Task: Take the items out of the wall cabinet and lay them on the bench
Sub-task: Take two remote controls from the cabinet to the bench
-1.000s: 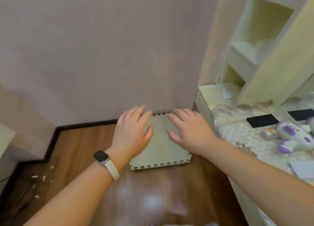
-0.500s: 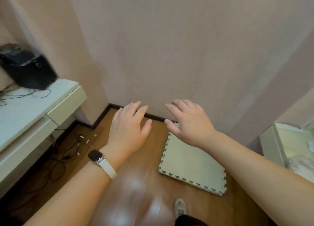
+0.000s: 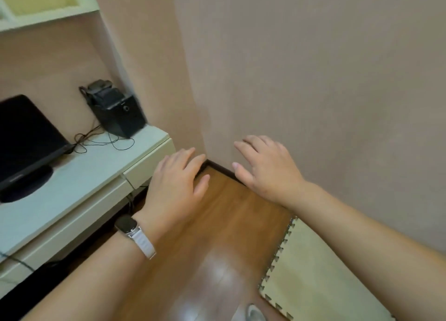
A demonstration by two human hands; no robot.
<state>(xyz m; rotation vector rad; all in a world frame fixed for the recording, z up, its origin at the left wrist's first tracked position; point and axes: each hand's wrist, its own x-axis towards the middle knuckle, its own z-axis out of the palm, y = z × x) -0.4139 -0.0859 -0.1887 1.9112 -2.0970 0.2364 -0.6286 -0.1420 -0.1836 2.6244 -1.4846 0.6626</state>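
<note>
My left hand floats palm down over the wooden floor, fingers spread, holding nothing; a watch with a white strap sits on its wrist. My right hand hovers beside it in front of the pink wall, also empty with fingers apart. A pale wall cabinet with open compartments shows at the top left; no items are visible inside it. The bench with the laid-out items is out of view.
A white desk stands at left with a black monitor, a black device and loose cables. A pale foam puzzle mat lies on the floor at lower right. A shoe tip shows at the bottom.
The view has swung left: the bench and its items left the frame, then the desk, monitor and wall cabinet came in. Both hands stay raised, open and empty.
</note>
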